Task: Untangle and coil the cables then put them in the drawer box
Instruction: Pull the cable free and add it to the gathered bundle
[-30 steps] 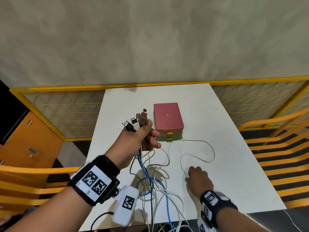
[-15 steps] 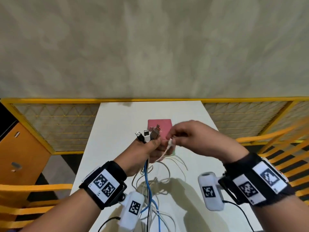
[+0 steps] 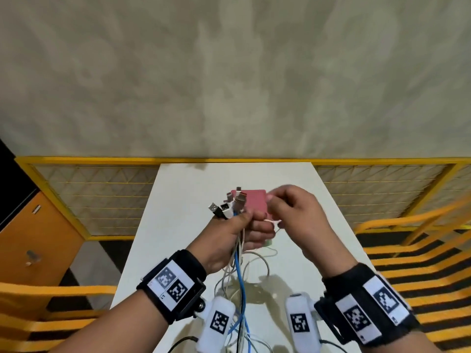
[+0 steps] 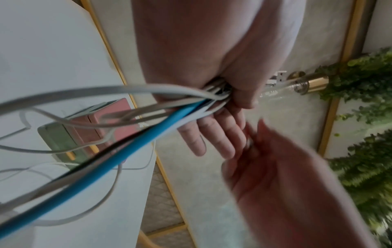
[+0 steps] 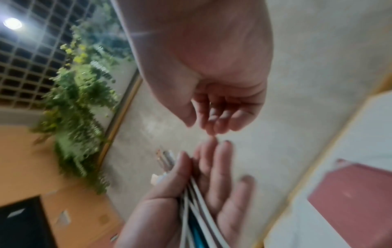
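My left hand (image 3: 251,219) is raised over the white table (image 3: 178,212) and pinches a bundle of cables (image 3: 239,263), white, black and one blue. Their plugs (image 3: 226,207) fan out above my thumb, and in the left wrist view the cables (image 4: 131,147) hang in loops to the table. My right hand (image 3: 276,215) is right beside it, fingers curled, fingertips on a white cable end (image 3: 272,221) lying against my left fingers. The right wrist view is too blurred to show that pinch. Behind my hands stands the pink and green drawer box (image 3: 254,202), half hidden.
Yellow slatted chairs stand at the left (image 3: 38,301) and right (image 3: 420,238) of the table. An orange cabinet (image 3: 33,238) is on the left, and a yellow mesh railing (image 3: 102,189) runs behind the table. Loose cable loops (image 3: 254,276) lie near the front edge.
My right hand has lifted off the table, carried a white cable end up and brought it against my left hand. The left hand has stayed raised with its bundle.
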